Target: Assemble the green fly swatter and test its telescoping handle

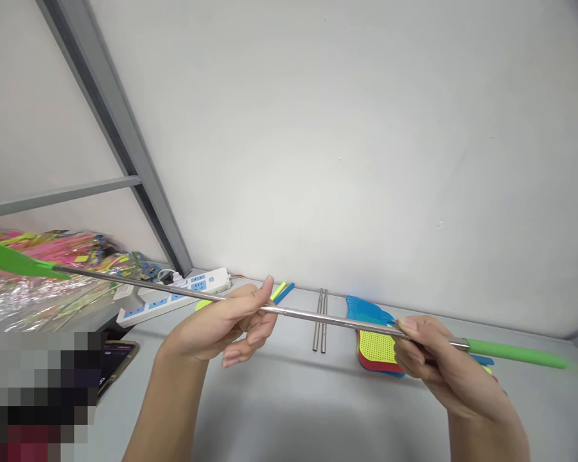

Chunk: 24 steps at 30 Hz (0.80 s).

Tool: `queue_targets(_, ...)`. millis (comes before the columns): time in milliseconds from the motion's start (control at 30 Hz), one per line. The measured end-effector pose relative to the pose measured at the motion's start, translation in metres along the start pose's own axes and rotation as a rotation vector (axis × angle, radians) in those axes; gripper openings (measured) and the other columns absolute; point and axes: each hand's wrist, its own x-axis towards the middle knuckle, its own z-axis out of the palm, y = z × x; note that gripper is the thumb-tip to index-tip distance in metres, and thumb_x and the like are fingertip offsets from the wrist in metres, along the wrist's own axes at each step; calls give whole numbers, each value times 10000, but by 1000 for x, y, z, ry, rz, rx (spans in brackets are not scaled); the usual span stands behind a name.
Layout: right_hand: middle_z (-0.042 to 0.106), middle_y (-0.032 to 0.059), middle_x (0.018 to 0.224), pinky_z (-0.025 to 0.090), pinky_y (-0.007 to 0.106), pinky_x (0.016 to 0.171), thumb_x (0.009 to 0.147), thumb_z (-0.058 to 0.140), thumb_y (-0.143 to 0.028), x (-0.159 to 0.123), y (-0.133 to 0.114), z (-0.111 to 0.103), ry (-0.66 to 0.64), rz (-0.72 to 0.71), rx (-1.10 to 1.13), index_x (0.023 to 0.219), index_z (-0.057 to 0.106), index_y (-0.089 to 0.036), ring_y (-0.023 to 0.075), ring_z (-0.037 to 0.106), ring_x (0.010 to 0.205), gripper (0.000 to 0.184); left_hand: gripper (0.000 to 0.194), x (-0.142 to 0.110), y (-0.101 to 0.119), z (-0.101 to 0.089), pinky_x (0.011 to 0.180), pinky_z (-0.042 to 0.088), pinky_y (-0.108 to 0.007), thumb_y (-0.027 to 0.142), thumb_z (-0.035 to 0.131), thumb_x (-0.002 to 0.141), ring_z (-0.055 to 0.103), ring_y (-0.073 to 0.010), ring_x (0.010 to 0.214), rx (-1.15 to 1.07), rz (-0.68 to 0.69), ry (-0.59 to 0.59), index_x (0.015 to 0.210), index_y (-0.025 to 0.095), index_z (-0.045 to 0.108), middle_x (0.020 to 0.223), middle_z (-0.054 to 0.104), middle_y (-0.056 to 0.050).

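A long fly swatter point(327, 318) stretches across the view, tilted slightly down to the right. Its green head runs off the left edge, its telescopic shaft is thin metal, and its grip is a green sleeve point(515, 353). My left hand point(236, 317) is loosely around the shaft near its middle, thumb raised and fingers half curled. Close to the green grip, my right hand point(443, 359) pinches the metal shaft between thumb and fingers. Behind the right hand lies a pile of swatter heads in blue point(366, 310), yellow point(378, 346) and red, partly hidden.
Two metal tubes point(316, 327) lie on the grey table point(279, 410). Behind my left hand are yellow and blue sticks point(284, 294). A white power strip point(197, 285), a phone point(118, 362) and a clear bag of colourful pieces point(77, 256) are leftward. A white wall point(341, 160) rises behind.
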Motion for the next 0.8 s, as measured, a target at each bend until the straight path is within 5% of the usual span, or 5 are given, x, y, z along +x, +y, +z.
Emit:
queue_targets(467, 172, -51, 391, 131, 288, 468, 811, 399, -446, 2, -2, -3, 166, 0, 44, 395, 270, -191, 94, 161, 429, 505, 504, 28, -6, 31, 399, 265, -207, 471, 338, 829, 319, -56, 315, 7, 96, 47, 456, 146, 435, 321, 351, 34)
queue_targets(800, 235, -36, 375, 172, 280, 450, 862, 324, -375, 9, 1, 4, 98, -117, 96, 376, 336, -180, 99, 228, 416, 523, 448, 50, -14, 55, 434, 279, -216, 419, 357, 837, 339, -62, 350, -61, 147, 29, 486, 151, 430, 354, 382, 32)
